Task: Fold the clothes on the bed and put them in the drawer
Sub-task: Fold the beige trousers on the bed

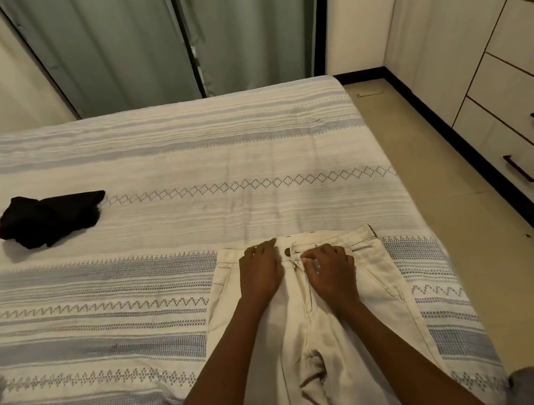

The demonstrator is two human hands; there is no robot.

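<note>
Cream trousers (312, 303) lie at the bed's (148, 157) near right corner; left hand (260, 272) presses the waistband flat, right hand (331, 270) pinches the fly. Zip it straight before folding.

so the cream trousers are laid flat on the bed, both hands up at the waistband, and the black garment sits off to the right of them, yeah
Not quite: the black garment lies off to the left of the cream trousers, not the right, as the head view shows. The rest holds: the trousers lie flat on the bed, with the left hand and right hand up at the waistband.
</note>
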